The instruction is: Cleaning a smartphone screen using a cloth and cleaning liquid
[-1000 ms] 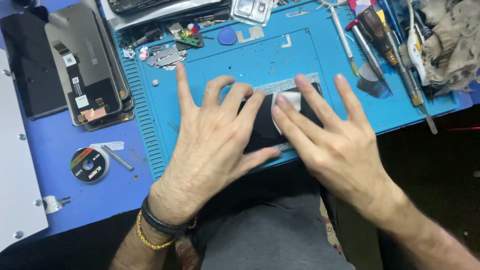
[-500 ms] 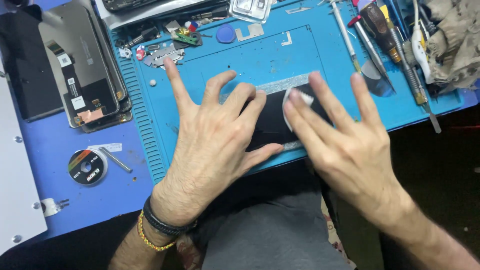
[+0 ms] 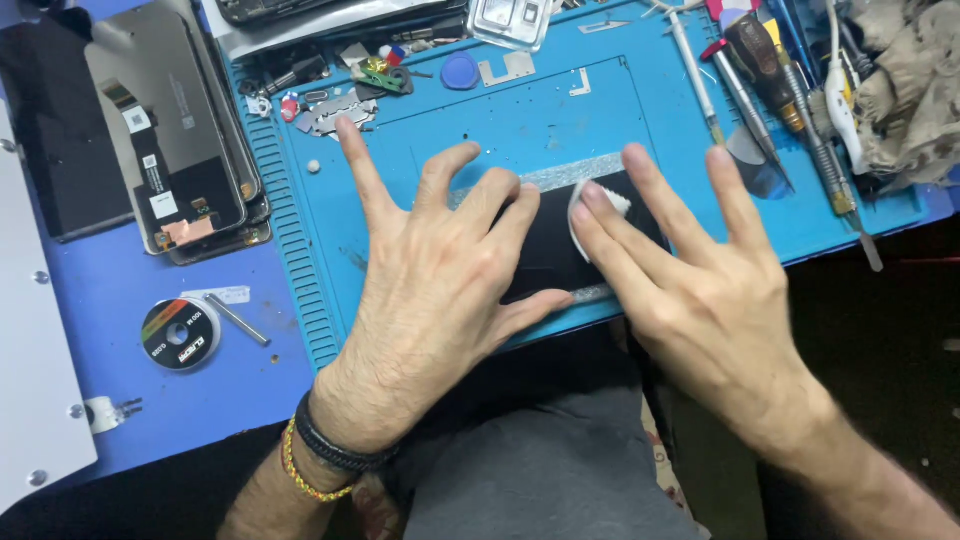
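Observation:
A black phone (image 3: 545, 255) lies flat on the blue work mat (image 3: 560, 110), near the mat's front edge. My left hand (image 3: 440, 280) rests on its left half with fingers spread, pressing it down. My right hand (image 3: 700, 290) covers the phone's right half, also with fingers spread. The first two fingers of that hand press a small white wipe (image 3: 592, 203) against the dark surface. Most of the phone is hidden under both hands.
A stack of detached phone screens (image 3: 170, 140) lies at the back left. A round spool (image 3: 180, 333) and a white panel (image 3: 30, 330) sit on the left. Small parts (image 3: 340, 100) and a blue pick (image 3: 460, 70) lie behind my hands. Screwdrivers (image 3: 760, 70) and a rag (image 3: 910, 90) are at the right.
My right hand has slid a little to the right along the phone with the white wipe under its fingers. My left hand has stayed in place.

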